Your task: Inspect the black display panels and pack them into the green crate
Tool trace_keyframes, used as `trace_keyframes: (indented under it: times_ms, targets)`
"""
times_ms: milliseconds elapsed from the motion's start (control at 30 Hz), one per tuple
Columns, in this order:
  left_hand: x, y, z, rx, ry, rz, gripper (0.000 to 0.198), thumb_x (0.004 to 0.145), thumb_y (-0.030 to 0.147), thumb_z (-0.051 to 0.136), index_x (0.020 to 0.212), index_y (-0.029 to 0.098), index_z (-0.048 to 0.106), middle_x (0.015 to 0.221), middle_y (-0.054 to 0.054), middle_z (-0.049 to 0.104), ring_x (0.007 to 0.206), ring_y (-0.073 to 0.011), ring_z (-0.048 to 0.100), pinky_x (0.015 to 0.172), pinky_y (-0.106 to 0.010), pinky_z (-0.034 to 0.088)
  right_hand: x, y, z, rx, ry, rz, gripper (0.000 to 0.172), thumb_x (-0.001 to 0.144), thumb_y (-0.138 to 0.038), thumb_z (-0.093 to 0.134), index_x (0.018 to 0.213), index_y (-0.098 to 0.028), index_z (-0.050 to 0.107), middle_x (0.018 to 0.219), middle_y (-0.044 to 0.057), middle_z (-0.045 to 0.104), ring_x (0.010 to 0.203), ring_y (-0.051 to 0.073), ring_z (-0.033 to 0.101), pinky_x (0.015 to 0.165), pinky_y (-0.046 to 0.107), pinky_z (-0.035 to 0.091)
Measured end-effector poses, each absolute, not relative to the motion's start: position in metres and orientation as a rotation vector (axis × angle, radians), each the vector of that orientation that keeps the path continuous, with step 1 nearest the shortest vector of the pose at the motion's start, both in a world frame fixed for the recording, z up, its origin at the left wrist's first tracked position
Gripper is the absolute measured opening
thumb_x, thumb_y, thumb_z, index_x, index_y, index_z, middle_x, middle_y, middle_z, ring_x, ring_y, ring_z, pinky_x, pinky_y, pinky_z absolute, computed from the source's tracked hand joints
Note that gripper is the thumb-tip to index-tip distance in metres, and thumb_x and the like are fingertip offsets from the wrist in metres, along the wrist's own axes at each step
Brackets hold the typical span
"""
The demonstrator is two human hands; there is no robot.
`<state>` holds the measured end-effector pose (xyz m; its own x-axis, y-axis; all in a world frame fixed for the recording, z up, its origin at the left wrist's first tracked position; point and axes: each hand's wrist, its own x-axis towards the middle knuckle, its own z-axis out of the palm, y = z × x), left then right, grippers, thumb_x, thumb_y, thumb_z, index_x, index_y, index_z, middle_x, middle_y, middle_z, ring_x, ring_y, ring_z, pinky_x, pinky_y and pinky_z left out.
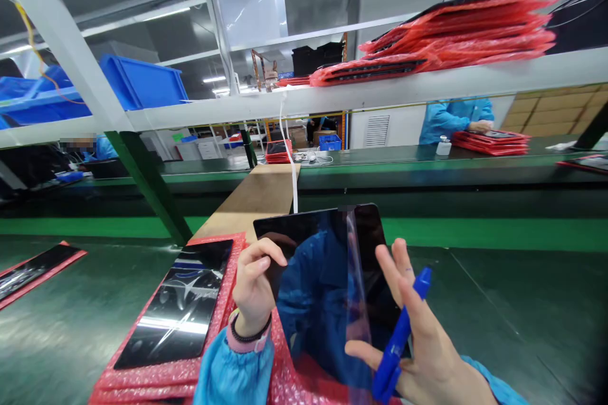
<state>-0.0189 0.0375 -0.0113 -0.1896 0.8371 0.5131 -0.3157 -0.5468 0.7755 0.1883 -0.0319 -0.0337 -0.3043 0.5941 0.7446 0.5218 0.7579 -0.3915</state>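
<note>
A black glossy tablet screen (323,278) is tilted up in front of me, with a clear film strip peeling down its middle. My left hand (254,288) grips the screen's left edge with curled fingers. My right hand (418,342) holds a blue pen-like tool (399,335) against the palm, its fingers stretched along the screen's right edge. Beneath the hands lies red bubble wrap (289,373).
Another black panel (183,304) rests on a pile of red bubble-wrap bags at the left. A further one (33,269) lies at far left on the green belt (522,304). Overhead shelf carries red bags (465,25) and blue bins (142,82). Workers in blue stand across the line.
</note>
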Motion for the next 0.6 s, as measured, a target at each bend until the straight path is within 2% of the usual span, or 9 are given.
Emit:
trace_keyframes:
  times_ms: [167, 233, 333, 433, 533, 600]
  targets:
    - [-0.019, 0.039, -0.015, 1.337, 0.639, 1.949, 0.019, 0.061, 0.027, 0.058, 0.048, 0.017, 0.065, 0.05, -0.006, 0.058, 0.052, -0.0169, 0.055, 0.051, -0.029, 0.04, 0.192, -0.036, -0.027, -0.788, -2.04, 0.045, 0.098, 0.079, -0.015, 0.067, 0.149, -0.032, 0.001, 0.155, 0.001, 0.019, 0.143, 0.032, 0.005, 0.109, 0.067, 0.013]
    - [-0.019, 0.038, -0.016, 1.377, 0.635, 1.983, 0.019, 0.062, 0.028, 0.058, 0.049, 0.017, 0.067, 0.046, -0.004, 0.056, 0.047, -0.0153, 0.052, 0.049, -0.028, 0.039, 0.191, -0.036, -0.027, -0.784, -2.01, 0.037, 0.095, 0.078, -0.013, 0.066, 0.149, -0.032, 0.005, 0.152, 0.001, 0.03, 0.143, 0.032, 0.008, 0.109, 0.068, 0.017]
    - [-0.018, 0.036, -0.02, 1.479, 0.626, 1.991, 0.017, 0.065, 0.027, 0.061, 0.053, 0.02, 0.071, 0.047, -0.004, 0.059, 0.045, -0.0142, 0.051, 0.045, -0.025, 0.037, 0.188, -0.033, -0.03, -0.814, -1.87, -0.041, 0.088, 0.076, -0.006, 0.061, 0.146, -0.035, 0.016, 0.134, 0.001, 0.056, 0.141, 0.029, 0.023, 0.108, 0.065, 0.026]
    - [-0.018, 0.031, -0.026, 1.622, 0.619, 1.928, 0.017, 0.071, 0.021, 0.06, 0.059, 0.022, 0.073, 0.051, -0.002, 0.063, 0.045, -0.0135, 0.052, 0.043, -0.024, 0.036, 0.187, -0.031, -0.035, -0.864, -1.64, -0.084, 0.081, 0.076, -0.002, 0.06, 0.138, -0.045, 0.028, 0.11, -0.004, 0.069, 0.136, 0.026, 0.035, 0.109, 0.063, 0.028]
    - [-0.017, 0.024, -0.031, 1.721, 0.608, 1.851, 0.022, 0.075, 0.015, 0.058, 0.064, 0.024, 0.074, 0.053, -0.002, 0.066, 0.045, -0.0132, 0.055, 0.042, -0.023, 0.036, 0.194, -0.031, -0.046, -0.986, -1.471, -0.005, 0.059, 0.078, -0.006, 0.061, 0.118, -0.047, 0.048, 0.089, -0.006, 0.073, 0.134, 0.026, 0.038, 0.114, 0.063, 0.018]
    - [-0.015, 0.019, -0.032, 1.757, 0.597, 1.808, 0.024, 0.076, 0.012, 0.057, 0.066, 0.024, 0.074, 0.054, -0.001, 0.067, 0.046, -0.0132, 0.057, 0.043, -0.023, 0.038, 0.203, -0.031, -0.058, -1.04, -1.403, 0.217, 0.042, 0.078, -0.01, 0.063, 0.101, -0.045, 0.057, 0.081, -0.005, 0.073, 0.131, 0.028, 0.041, 0.116, 0.06, 0.013]
